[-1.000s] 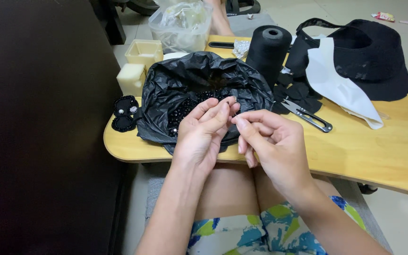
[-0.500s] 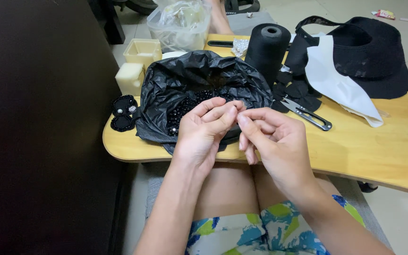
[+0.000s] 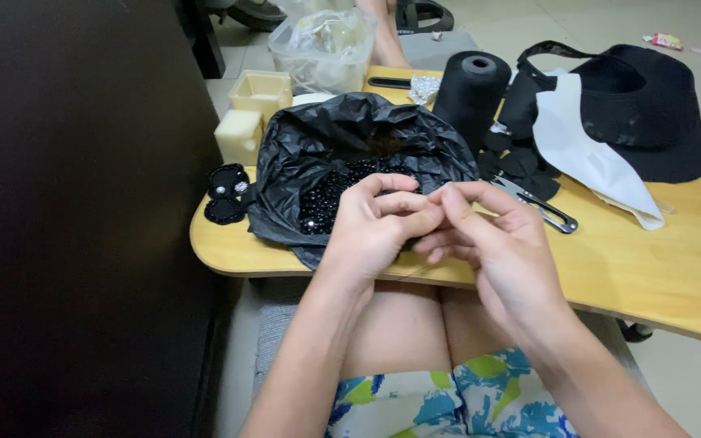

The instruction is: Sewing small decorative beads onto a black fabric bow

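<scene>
While my left hand [image 3: 375, 223] and right hand [image 3: 488, 243] meet fingertip to fingertip, each grip pinched shut on something too small to identify, I keep them just near of the black bag of beads [image 3: 350, 174] on the tabletop [image 3: 659, 268], wrists steady; since the earlier frame both hands closed tighter together

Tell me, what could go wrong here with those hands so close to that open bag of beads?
The left hand and right hand pinch together right over the open black bag of black beads; a nudge could spill them off the table's front edge. The scissors lie near the right hand and might get knocked.
</scene>
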